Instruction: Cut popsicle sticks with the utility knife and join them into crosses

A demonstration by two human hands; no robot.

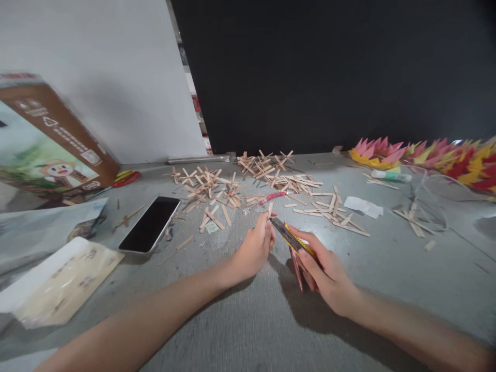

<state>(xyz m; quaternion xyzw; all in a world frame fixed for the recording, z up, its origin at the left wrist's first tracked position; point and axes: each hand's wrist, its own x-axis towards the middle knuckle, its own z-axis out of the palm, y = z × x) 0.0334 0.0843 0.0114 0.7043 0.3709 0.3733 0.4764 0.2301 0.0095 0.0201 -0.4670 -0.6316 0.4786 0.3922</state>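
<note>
our left grip [254, 247] is pinched on a small wooden stick [270, 208], which pokes up out of it; our right grip [329, 276] is closed round a utility knife [293, 242], its blade end pointing left at the stick, though we cannot tell whether it touches. a slim red thing [297, 271] slants down beneath the right grip, and we cannot make out whether that hand holds it too. we judge the step in hand to be cutting or trimming the stick; the next move calls for a steady pinch on the left, a short, light stroke on the right and skin clear of the edge. just beyond both grips, a red tube [273, 197] lies among loose sticks [298, 182] and crossed sticks [207, 178] on the bench [232, 330]. farther out, left of the left grip, are a phone [150, 226] and a cream packet [72, 284]; well to the right of the right grip lie a white-and-green tube [391, 176] and spiky coloured paper [470, 166]
</note>
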